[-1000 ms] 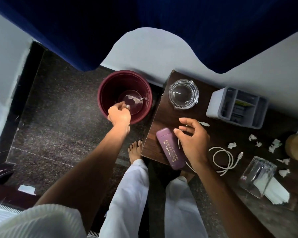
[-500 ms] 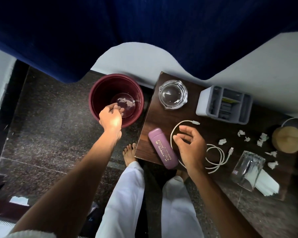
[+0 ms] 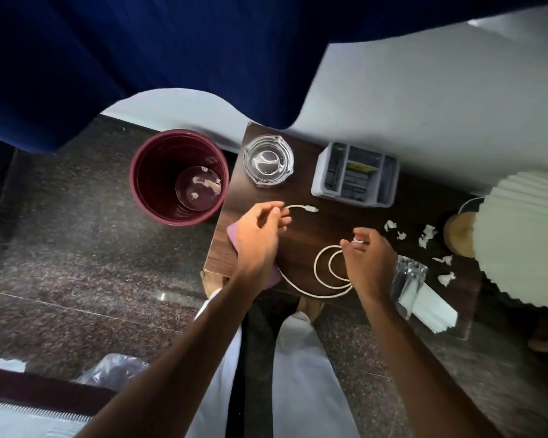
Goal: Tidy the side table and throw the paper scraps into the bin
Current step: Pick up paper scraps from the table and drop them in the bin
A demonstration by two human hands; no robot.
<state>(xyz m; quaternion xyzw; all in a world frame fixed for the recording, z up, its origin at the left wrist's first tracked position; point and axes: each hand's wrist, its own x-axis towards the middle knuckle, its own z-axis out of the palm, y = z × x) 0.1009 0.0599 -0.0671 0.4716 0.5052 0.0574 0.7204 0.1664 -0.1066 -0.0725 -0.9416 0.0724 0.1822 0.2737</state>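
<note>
Pinching the white cable near its plug, the left hand partly covers a purple case. The right hand, at its three o'clock, pinches a small white bit; scrap or plug, I cannot tell. Paper scraps lie on the side table at this hand's three o'clock; the bin stands at the left hand's ten o'clock.

We count five crumpled white scraps scattered on our dark wooden worktop, right of the right grip. A white cable, partly coiled, runs between both grips. Left of our left grip, the maroon bin stands upright on the floor, with two scraps at its bottom.
</note>
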